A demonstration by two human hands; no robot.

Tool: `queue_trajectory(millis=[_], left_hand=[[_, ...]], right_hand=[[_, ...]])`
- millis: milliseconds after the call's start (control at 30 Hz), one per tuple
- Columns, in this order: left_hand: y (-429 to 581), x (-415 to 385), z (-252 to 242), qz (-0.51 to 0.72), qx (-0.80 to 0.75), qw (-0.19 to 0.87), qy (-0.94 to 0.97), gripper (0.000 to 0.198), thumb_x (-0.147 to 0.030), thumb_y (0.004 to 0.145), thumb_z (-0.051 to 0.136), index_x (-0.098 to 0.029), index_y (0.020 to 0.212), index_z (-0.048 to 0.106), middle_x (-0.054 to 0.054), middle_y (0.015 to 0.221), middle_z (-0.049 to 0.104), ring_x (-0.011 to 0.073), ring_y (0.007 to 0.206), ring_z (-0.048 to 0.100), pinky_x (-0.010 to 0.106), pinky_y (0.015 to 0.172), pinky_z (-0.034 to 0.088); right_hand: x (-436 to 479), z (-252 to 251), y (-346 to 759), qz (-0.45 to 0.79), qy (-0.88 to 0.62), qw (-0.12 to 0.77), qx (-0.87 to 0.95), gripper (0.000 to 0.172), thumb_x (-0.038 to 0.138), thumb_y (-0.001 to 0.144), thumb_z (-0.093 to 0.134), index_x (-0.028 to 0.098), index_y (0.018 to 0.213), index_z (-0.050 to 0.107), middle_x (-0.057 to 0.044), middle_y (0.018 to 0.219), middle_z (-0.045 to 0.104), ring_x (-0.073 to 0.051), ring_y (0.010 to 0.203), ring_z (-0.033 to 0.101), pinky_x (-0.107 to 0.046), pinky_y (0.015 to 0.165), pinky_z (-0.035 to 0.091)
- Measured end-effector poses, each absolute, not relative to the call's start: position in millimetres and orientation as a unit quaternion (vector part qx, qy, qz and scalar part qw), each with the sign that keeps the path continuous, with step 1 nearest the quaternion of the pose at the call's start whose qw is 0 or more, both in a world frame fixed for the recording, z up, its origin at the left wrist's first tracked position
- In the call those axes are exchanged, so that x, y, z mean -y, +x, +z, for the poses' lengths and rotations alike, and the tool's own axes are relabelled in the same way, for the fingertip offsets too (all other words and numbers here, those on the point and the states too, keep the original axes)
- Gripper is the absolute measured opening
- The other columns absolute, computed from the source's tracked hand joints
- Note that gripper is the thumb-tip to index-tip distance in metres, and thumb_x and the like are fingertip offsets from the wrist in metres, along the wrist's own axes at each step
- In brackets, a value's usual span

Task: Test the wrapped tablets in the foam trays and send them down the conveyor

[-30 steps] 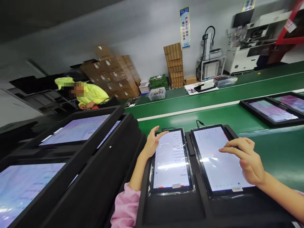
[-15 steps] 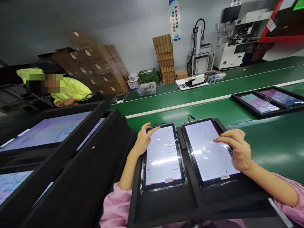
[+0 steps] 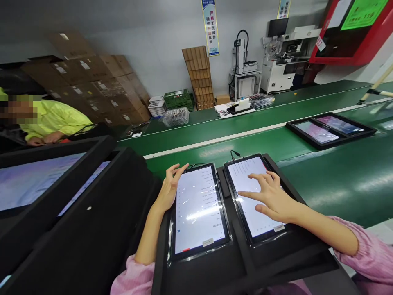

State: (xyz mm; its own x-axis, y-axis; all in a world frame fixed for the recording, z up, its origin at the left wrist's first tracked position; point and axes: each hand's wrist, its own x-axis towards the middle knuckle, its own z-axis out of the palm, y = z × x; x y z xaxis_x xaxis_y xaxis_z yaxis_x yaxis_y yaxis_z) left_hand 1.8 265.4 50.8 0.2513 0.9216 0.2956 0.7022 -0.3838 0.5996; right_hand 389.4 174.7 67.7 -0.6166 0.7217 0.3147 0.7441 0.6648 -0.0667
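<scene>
Two lit tablets lie side by side in a black foam tray [image 3: 236,262] in front of me. My left hand [image 3: 170,189] rests at the top left corner of the left tablet [image 3: 198,211], fingers apart, one fingertip at the screen's upper edge. My right hand [image 3: 270,197] hovers flat over the right tablet [image 3: 250,196], fingers spread, index finger pointing left onto the white screen. Neither hand holds anything. A cable plug [image 3: 235,155] sits at the right tablet's top edge.
Stacked black trays with lit screens [image 3: 55,192] stand at my left. Another tray with two tablets [image 3: 330,129] lies on the green conveyor [image 3: 337,180]. A person in a yellow jacket [image 3: 52,121] works at far left. Cardboard boxes [image 3: 92,90], crates and machines line the back wall.
My right hand has slid leftward from the right tablet's right edge to the middle of its screen. The view has swung right; my left hand stays at the left tablet's corner.
</scene>
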Motion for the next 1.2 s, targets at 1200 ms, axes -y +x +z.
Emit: queue_trajectory(millis=[1200], left_hand=[[5, -233, 52, 0.341, -0.474, 0.059, 0.810, 0.100, -0.085, 0.084, 0.003, -0.021, 0.143, 0.051, 0.014, 0.138, 0.060, 0.0322, 0.130, 0.051, 0.050, 0.112, 0.036]], right_hand=[[-192, 63, 409, -0.032, -0.522, 0.375, 0.765, 0.074, 0.062, 0.100, 0.004, 0.034, 0.123, 0.068, -0.010, 0.116, 0.052, -0.030, 0.106, 0.047, -0.050, 0.092, 0.033]])
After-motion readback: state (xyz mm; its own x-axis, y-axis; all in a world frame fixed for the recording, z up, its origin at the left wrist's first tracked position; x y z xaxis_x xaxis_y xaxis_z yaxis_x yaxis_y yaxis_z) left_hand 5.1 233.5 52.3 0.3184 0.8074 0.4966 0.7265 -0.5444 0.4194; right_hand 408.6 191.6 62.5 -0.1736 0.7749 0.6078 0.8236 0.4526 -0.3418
